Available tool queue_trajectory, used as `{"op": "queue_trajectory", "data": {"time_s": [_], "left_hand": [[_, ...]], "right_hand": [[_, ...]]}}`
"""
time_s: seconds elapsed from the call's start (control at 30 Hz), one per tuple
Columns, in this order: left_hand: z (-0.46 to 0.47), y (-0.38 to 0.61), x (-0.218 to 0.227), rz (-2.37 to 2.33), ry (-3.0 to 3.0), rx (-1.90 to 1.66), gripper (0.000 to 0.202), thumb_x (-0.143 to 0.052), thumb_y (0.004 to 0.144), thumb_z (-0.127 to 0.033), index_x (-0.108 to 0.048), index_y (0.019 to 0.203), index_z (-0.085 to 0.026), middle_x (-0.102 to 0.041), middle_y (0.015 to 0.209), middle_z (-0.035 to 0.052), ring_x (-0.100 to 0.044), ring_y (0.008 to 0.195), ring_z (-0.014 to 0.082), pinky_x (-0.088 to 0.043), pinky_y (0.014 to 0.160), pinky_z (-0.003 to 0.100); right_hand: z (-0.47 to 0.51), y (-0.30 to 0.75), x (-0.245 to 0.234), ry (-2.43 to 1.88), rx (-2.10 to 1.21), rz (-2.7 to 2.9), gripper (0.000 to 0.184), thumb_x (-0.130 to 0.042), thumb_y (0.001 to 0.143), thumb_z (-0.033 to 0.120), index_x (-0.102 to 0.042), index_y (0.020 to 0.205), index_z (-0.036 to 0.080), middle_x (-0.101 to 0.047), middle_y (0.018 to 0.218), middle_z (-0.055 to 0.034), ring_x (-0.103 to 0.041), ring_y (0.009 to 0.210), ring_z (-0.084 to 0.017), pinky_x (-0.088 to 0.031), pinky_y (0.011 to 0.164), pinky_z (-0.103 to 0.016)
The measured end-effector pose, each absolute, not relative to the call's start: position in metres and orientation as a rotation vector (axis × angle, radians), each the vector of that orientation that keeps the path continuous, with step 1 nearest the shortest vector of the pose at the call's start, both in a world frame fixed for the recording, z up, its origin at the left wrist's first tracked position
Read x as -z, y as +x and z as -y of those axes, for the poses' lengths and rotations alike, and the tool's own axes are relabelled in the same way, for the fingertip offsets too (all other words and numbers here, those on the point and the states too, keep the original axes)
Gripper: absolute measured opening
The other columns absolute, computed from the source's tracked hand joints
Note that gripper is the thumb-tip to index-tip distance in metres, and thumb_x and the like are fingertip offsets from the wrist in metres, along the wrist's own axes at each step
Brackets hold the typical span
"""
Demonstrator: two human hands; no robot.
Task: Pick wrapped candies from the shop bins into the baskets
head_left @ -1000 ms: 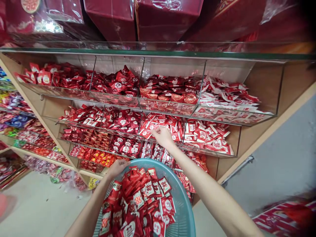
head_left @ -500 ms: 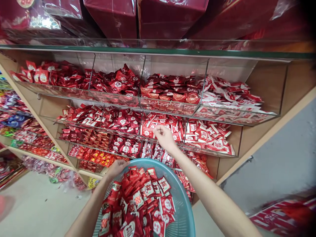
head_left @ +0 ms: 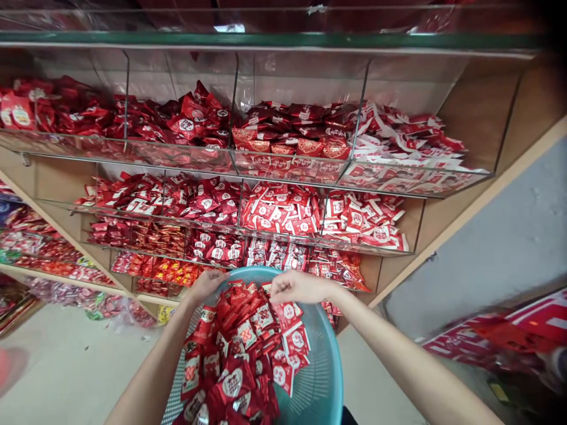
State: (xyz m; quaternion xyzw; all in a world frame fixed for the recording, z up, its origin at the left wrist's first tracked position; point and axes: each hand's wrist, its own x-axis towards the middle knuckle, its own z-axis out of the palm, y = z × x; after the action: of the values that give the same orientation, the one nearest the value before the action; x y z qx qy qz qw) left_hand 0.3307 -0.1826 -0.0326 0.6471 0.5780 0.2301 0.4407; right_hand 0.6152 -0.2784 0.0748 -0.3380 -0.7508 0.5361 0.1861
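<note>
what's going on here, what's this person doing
A person holds a teal plastic basket by its rim with their left hand. The basket is heaped with red packets. Their right hand is pinched just above the pile, and I can't tell if it holds a packet. Ahead, clear acrylic bins full of similar packets line the shelves.

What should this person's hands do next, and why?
Probably the right hand should open a little over the teal plastic basket: its fingers are pinched together right above the red packets piled there, so anything held would drop onto the pile. The left hand can keep steadying the rim.
</note>
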Motion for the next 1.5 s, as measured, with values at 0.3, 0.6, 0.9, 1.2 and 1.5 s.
{"op": "queue_trajectory", "data": {"time_s": [0.3,0.6,0.9,1.2,1.5], "left_hand": [[0.182,0.336,0.035,-1.398,1.727,-0.584,0.047,-0.052,0.069,-0.060,-0.055,0.056,-0.015,-0.046,0.051,-0.0044,-0.038,0.048,0.0087,-0.027,0.046,0.021],[0.186,0.336,0.032,-1.438,1.710,-0.580,0.046,-0.050,0.068,-0.061,-0.053,0.055,-0.017,-0.046,0.051,-0.0037,-0.039,0.047,0.0099,-0.027,0.045,0.021],[0.183,0.331,0.040,-1.435,1.716,-0.587,0.046,-0.049,0.070,-0.061,-0.051,0.055,-0.017,-0.042,0.049,-0.0045,-0.036,0.046,0.0093,-0.025,0.046,0.021],[0.182,0.326,0.043,-1.462,1.699,-0.618,0.049,-0.050,0.067,-0.063,-0.053,0.056,-0.016,-0.045,0.050,-0.0034,-0.040,0.049,0.0105,-0.028,0.048,0.021],[0.185,0.324,0.036,-1.468,1.703,-0.618,0.050,-0.048,0.067,-0.065,-0.053,0.056,-0.016,-0.047,0.052,-0.0026,-0.041,0.049,0.0111,-0.028,0.047,0.022]], "right_hand": [[0.309,0.585,-0.022,-1.223,-1.208,2.798,0.006,-0.060,0.075,0.015,-0.065,0.073,0.017,-0.054,0.060,0.0061,-0.044,0.052,-0.006,-0.030,0.049,-0.017],[0.336,0.551,0.010,-1.137,-1.037,3.182,0.006,-0.066,0.070,0.021,-0.069,0.076,0.021,-0.059,0.060,0.0081,-0.050,0.053,-0.008,-0.029,0.042,-0.017],[0.324,0.567,-0.042,-1.258,-0.673,2.869,0.010,-0.061,0.077,0.029,-0.069,0.081,0.023,-0.068,0.073,0.0018,-0.058,0.065,-0.013,-0.031,0.051,-0.022],[0.241,0.609,-0.132,-1.437,-0.113,2.059,0.018,-0.045,0.086,0.020,-0.062,0.079,0.020,-0.065,0.077,-0.0015,-0.058,0.069,-0.013,-0.039,0.066,-0.024],[0.186,0.603,-0.151,-1.829,0.152,1.870,0.026,-0.053,0.083,0.036,-0.064,0.100,0.018,-0.059,0.099,-0.0102,-0.059,0.085,-0.021,-0.042,0.068,-0.030]]}}
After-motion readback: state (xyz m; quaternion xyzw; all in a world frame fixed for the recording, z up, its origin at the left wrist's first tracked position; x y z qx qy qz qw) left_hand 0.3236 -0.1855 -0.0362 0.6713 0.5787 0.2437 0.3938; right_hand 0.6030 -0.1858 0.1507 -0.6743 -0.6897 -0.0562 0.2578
